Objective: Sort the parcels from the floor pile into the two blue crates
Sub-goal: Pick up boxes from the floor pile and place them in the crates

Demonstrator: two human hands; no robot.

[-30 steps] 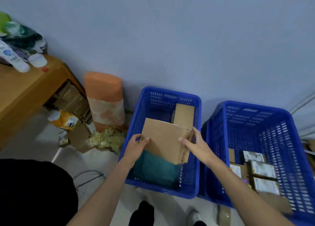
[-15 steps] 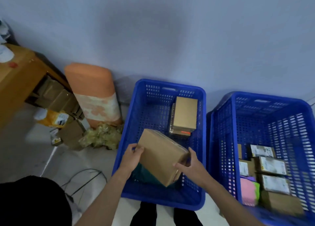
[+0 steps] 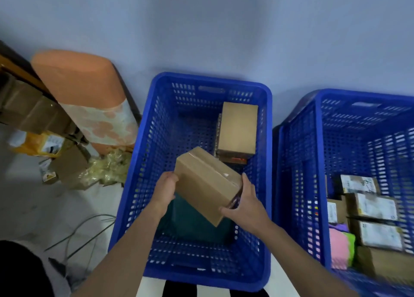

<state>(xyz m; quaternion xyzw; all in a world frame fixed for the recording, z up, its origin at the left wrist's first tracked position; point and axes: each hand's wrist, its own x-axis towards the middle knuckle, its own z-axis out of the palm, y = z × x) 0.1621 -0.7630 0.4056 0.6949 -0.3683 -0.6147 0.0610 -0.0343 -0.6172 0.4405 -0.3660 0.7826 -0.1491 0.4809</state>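
Plain brown cardboard box (image 3: 207, 184), taped seam, tilted, gripped at its left end by left hand (image 3: 164, 190) and at its right near corner by right hand (image 3: 243, 203), held inside perforated blue plastic left crate (image 3: 143, 162), above a dark teal parcel (image 3: 197, 225).

My box (image 3: 206, 182) is plain brown; the left crate (image 3: 139, 169) and right crate (image 3: 298, 162) are slotted blue; the parcel (image 3: 190, 220) beneath is dark teal; the roll (image 3: 83, 88) is orange with pale flowers.
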